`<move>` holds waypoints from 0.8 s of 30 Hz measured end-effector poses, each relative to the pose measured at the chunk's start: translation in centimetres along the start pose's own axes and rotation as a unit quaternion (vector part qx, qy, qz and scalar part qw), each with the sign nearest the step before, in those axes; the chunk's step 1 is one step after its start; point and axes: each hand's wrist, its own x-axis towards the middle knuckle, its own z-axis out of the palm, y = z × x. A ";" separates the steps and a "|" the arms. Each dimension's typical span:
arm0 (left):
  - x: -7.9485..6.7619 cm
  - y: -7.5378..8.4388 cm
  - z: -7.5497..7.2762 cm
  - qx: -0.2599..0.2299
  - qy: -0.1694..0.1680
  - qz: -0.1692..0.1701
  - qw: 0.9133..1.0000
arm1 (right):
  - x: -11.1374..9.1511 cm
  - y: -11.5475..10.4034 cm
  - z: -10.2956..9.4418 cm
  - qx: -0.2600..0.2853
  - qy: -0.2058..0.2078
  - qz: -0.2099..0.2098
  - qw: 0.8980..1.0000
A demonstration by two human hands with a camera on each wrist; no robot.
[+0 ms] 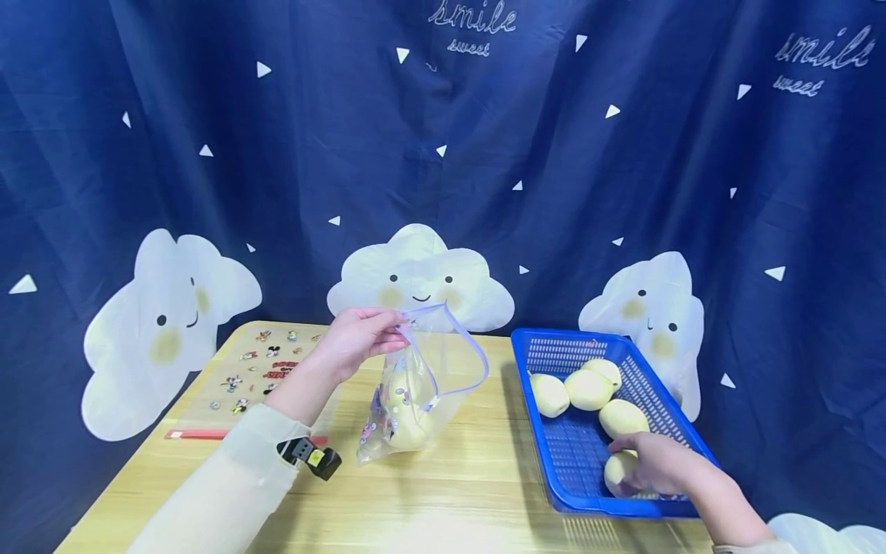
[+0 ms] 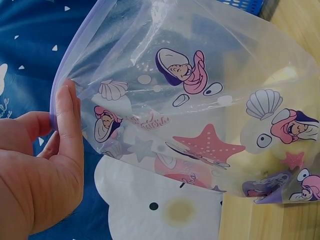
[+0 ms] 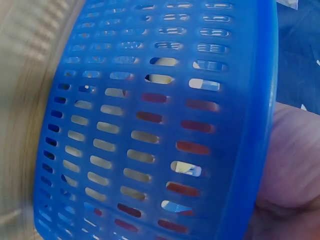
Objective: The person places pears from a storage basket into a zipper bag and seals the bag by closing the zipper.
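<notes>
My left hand (image 1: pixel 360 338) pinches the rim of a clear zip bag (image 1: pixel 453 365) with a purple edge, holding its mouth wide. Pale yellow pears (image 1: pixel 408 431) sit in the bottom of the bag, near the table. In the left wrist view, thumb and fingers grip the purple rim of the printed bag (image 2: pixel 210 115). My right hand (image 1: pixel 661 462) reaches into the near end of a blue basket (image 1: pixel 564 500), its fingers curled round a pear (image 1: pixel 617 471). The basket wall (image 3: pixel 235 125) hides most of that hand in the right wrist view.
Several more pears (image 1: pixel 588 388) lie in the far part of the basket. On the left of the wooden table (image 1: pixel 450 500), a flat printed bag with a red slider strip (image 1: pixel 201 435) lies under my left forearm. A dark blue curtain (image 1: pixel 388 177) hangs behind.
</notes>
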 end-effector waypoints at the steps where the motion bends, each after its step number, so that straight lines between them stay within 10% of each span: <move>1: 0.0 0.0 0.0 0.000 0.000 0.000 1.000 | 0.0 0.1 0.0 -0.001 0.002 -0.004 1.000; 24: 0.1 -0.1 0.0 0.000 -0.001 -0.006 1.000 | 0.1 0.1 -0.7 0.025 0.028 -0.016 0.999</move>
